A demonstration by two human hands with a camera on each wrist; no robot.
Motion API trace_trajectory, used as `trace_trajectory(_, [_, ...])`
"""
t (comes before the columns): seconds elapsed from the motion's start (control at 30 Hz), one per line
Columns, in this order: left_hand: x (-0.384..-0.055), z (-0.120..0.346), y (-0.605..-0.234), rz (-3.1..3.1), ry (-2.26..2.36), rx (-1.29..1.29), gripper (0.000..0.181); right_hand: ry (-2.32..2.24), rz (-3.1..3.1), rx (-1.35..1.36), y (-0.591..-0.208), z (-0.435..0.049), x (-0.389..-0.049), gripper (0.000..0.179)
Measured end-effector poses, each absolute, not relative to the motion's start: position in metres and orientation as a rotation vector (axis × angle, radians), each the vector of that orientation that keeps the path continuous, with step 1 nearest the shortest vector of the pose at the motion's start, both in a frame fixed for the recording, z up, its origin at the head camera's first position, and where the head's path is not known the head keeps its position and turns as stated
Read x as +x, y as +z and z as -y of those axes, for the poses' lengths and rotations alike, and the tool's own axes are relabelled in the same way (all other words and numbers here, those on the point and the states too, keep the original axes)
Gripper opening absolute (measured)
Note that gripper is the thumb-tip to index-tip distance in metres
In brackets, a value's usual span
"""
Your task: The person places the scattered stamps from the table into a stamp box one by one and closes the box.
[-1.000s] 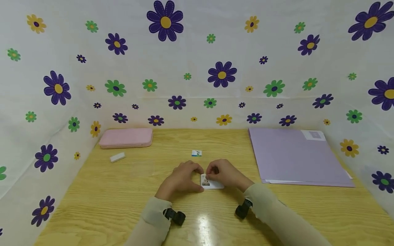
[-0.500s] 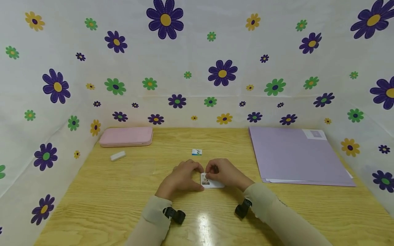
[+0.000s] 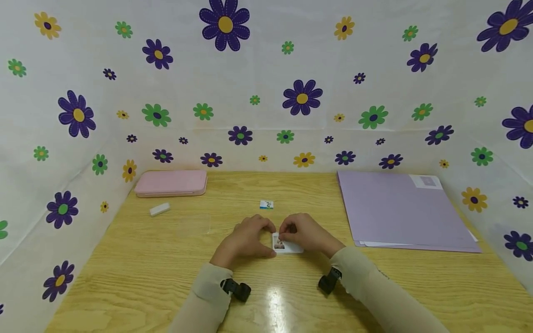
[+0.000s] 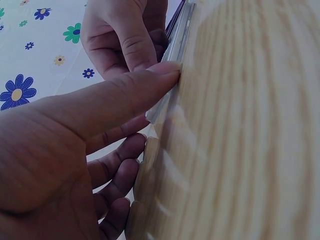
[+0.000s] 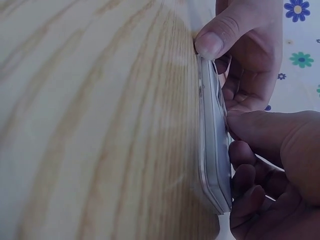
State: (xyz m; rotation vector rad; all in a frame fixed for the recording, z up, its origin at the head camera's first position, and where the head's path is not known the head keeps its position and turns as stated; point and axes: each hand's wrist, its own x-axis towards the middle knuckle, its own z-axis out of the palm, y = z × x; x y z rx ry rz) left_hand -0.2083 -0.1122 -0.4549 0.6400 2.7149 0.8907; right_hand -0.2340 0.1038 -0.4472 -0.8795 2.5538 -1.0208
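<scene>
A thin, flat white case (image 3: 293, 249) lies on the table between both hands, with a small photo (image 3: 279, 244) on its left end. In the right wrist view the case (image 5: 214, 130) shows clear, layered edges. My left hand (image 3: 246, 239) holds its left end, thumb at the near corner and forefinger at the far one. My right hand (image 3: 307, 235) is over the case, thumb and forefinger pinched together at the photo's upper right corner. A thin edge stands slightly up there in the right wrist view. Its other fingers are curled against the case. The fingertips hide part of the photo.
A small printed card (image 3: 266, 204) lies beyond the hands. A clear sheet (image 3: 195, 225), a white eraser-like block (image 3: 160, 209) and a pink case (image 3: 171, 182) are at left. A purple folder (image 3: 399, 208) with papers lies at right. Flowered cloth (image 3: 266, 83) surrounds the table's back and sides.
The hands keep almost the same place and hold on the case. The head view has tilted very slightly.
</scene>
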Motion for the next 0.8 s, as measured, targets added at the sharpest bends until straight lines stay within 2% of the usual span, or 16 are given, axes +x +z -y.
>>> trace_trajectory(0.8, [-0.2075,0.1122,-0.4532,-2.709,0.890,0.631,0.048,-1.098,-2.505,-0.829,-0.4479,-0.1064,-0.2385,0.007])
